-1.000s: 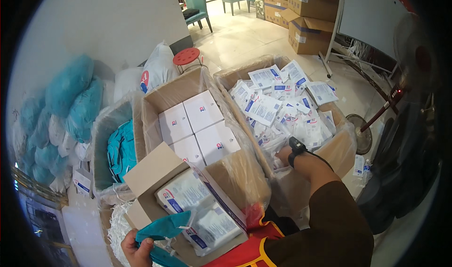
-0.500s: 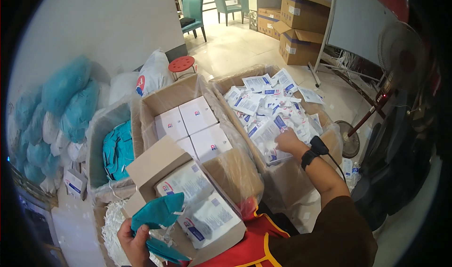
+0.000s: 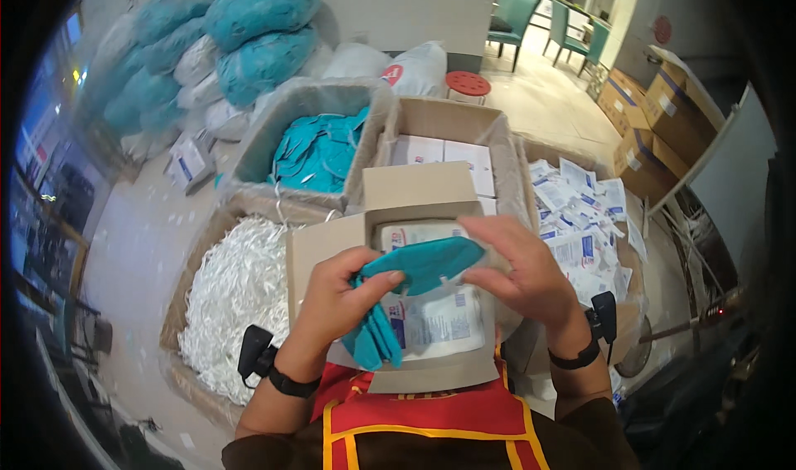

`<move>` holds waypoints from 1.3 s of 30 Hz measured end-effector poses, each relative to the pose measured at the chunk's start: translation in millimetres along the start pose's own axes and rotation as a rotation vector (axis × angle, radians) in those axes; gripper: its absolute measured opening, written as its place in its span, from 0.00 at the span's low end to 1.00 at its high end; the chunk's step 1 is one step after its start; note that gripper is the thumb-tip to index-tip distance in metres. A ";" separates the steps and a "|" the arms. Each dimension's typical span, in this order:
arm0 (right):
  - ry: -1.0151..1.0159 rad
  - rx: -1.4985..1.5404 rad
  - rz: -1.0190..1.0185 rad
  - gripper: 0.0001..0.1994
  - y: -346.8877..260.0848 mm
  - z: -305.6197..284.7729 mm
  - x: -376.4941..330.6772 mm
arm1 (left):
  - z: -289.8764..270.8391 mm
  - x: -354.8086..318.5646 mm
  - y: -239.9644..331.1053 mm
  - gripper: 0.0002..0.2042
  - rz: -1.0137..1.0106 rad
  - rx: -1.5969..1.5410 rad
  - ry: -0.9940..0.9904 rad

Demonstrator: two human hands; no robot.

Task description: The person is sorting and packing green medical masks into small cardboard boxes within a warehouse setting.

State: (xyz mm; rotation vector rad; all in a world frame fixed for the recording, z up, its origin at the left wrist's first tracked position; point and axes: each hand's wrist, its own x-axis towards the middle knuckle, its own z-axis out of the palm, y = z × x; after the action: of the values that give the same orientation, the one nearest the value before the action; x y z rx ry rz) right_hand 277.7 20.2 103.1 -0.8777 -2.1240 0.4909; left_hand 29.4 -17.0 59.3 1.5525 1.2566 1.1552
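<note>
My left hand (image 3: 348,292) pinches a teal folded face mask (image 3: 431,264) between thumb and fingers. More teal masks (image 3: 373,341) hang below the same hand in a small stack. My right hand (image 3: 522,271) is at the mask's right end, fingers and thumb spread apart around its tip; whether they touch it I cannot tell. Beneath both hands stands an open carton (image 3: 419,186), its flaps folded out. Inside lie white printed pouches (image 3: 448,325), partly hidden by the mask and my hands.
Lined boxes surround the carton: white ear-loop-like strips (image 3: 236,296) at left, loose teal masks (image 3: 319,151) behind, white boxes (image 3: 464,159) at back, printed sachets (image 3: 584,250) at right. Stuffed teal bags (image 3: 261,35) lean on the wall. A red stool (image 3: 468,83) stands behind.
My view has swung left. My right hand has left the sachet box and come over to the mask, with no sachet visible in it. My left hand still holds the masks, now above the carton.
</note>
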 end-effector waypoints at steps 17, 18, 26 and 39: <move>0.107 -0.139 0.047 0.02 -12.3 20.9 5.7 | -22.0 1.2 -21.0 0.12 0.075 -0.968 0.184; 0.116 -0.139 -0.040 0.02 -22.9 23.0 7.2 | -20.8 1.1 -20.2 0.12 0.024 -0.921 0.220; -0.128 0.098 -0.251 0.07 -41.6 61.8 -0.3 | -5.6 14.0 -17.4 0.14 -0.084 -0.734 0.478; -0.239 -0.008 -0.089 0.31 -36.6 59.8 -2.2 | 7.3 24.4 -12.3 0.18 -0.003 -0.705 0.440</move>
State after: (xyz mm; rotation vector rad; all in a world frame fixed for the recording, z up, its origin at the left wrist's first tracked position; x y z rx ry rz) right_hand 216.8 -9.9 85.8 -0.7557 -2.3718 0.5654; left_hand 35.6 8.8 49.6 0.7955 0.9447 1.7605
